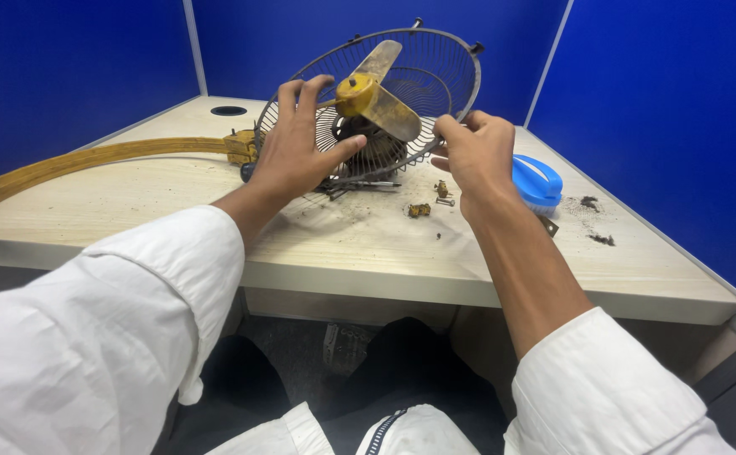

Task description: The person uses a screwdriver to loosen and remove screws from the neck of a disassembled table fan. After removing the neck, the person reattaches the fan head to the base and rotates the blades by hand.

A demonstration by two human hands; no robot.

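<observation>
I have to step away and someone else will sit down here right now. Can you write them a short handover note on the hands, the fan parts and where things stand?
Left hand: spread over the wire fan guard, fingers by the yellow blade hub.
Right hand: pinching the guard's lower rim.
Fan: tilted on the desk, dirty yellow blades still mounted, rear guard still attached.
Already out: small screws and brass bits loose on the desk.
Nearby: blue brush right, curved yellow ring left, dirt crumbs far right.
Left: blades and guard not yet off.
</observation>
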